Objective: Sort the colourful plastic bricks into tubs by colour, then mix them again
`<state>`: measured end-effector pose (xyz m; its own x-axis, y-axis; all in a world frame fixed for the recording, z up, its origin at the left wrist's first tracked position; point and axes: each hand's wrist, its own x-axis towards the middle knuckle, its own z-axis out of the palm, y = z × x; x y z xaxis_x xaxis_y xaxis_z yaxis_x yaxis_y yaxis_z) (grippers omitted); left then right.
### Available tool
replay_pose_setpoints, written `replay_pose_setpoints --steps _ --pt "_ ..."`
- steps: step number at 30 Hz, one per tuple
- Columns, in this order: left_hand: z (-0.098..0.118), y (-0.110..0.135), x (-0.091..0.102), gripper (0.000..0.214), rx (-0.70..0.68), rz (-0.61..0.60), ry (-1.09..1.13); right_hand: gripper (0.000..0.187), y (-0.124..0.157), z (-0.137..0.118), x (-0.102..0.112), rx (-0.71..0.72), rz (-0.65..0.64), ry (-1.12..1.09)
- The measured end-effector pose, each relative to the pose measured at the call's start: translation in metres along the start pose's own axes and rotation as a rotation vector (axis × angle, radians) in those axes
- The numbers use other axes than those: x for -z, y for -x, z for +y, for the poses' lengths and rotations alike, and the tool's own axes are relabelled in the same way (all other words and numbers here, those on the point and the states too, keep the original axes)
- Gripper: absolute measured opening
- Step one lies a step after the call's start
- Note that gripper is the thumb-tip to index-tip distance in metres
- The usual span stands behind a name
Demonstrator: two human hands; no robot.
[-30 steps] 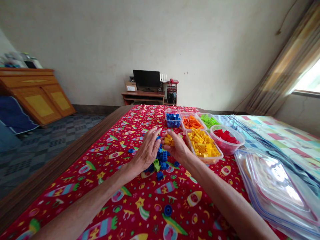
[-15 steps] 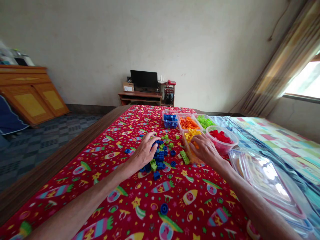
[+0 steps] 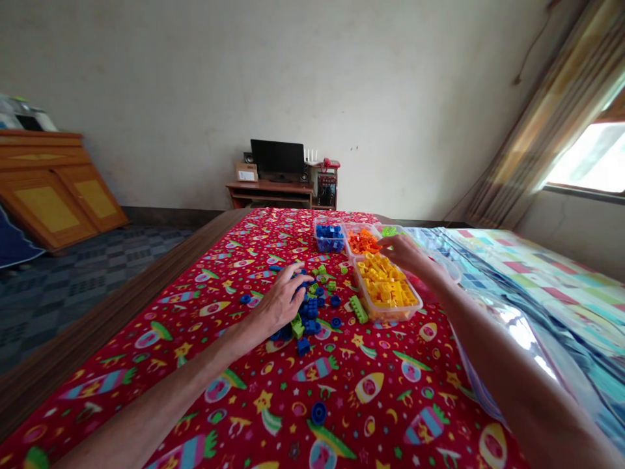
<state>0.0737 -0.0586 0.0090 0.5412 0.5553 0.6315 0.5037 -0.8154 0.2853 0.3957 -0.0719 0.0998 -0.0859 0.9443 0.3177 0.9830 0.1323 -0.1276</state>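
Observation:
My left hand [image 3: 284, 298] rests over a loose pile of blue bricks [image 3: 311, 309] mixed with light green ones, fingers curved and apart, holding nothing that I can see. My right hand [image 3: 404, 251] reaches over the edge between the box of orange bricks [image 3: 361, 240] and the box of yellow bricks [image 3: 388, 284]. Its fingertips are pinched together, with an orange brick at their tips, partly hidden. A long green brick [image 3: 358, 309] lies beside the yellow box. Round blue pieces [image 3: 319, 413] lie scattered on the red cloth.
A clear box of blue bricks [image 3: 330, 238] and a box of green bricks [image 3: 389, 230] stand at the back. The right forearm mostly covers a round tub [image 3: 452, 270] and clear lids [image 3: 520, 329]. A patterned red cloth [image 3: 205, 339] covers the tabletop.
My right hand has lifted from the yellow bricks and moved away from me to the orange box, uncovering the yellow box. My left hand has stayed over the blue pile.

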Motion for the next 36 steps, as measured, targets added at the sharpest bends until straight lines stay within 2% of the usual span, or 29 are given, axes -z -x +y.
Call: replay_pose_setpoints --steps 3,5,8,13,15,20,23,26,29,32,36 --pt "0.0 0.0 -0.002 0.029 0.005 0.0 0.005 0.031 -0.008 0.0 -0.007 0.109 -0.159 0.053" --pt "-0.001 0.0 -0.003 0.029 0.004 0.0 0.008 0.03 -0.01 0.0 -0.008 0.133 -0.2 0.098" --pt "-0.002 0.0 -0.004 0.029 -0.004 0.011 0.01 0.027 -0.012 0.008 -0.005 0.119 -0.184 0.132" --pt "-0.003 0.002 -0.006 0.029 -0.009 -0.013 0.005 0.027 -0.015 0.028 -0.004 -0.015 -0.179 0.276" --pt "-0.002 0.003 -0.007 0.029 -0.006 -0.026 0.0 0.026 -0.014 0.031 -0.008 0.016 -0.218 0.345" --pt "-0.002 0.007 -0.009 0.029 -0.017 -0.047 -0.02 0.029 -0.008 0.026 -0.017 0.189 -0.223 0.482" --pt "-0.004 0.007 -0.009 0.029 -0.029 -0.052 -0.031 0.038 -0.009 0.026 -0.014 0.204 -0.256 0.43" --pt "-0.004 0.007 -0.009 0.029 -0.04 -0.061 -0.031 0.049 -0.014 0.025 -0.009 0.115 -0.187 0.365" --pt "-0.004 0.007 -0.011 0.029 -0.033 -0.059 -0.025 0.046 -0.017 0.015 -0.008 0.05 -0.166 0.334" --pt "-0.003 0.008 -0.011 0.028 -0.025 -0.068 -0.021 0.041 -0.017 -0.001 -0.014 0.125 -0.203 0.288" --pt "-0.002 0.008 -0.01 0.028 -0.013 -0.09 -0.027 0.047 -0.013 -0.015 -0.024 0.217 -0.249 0.171"
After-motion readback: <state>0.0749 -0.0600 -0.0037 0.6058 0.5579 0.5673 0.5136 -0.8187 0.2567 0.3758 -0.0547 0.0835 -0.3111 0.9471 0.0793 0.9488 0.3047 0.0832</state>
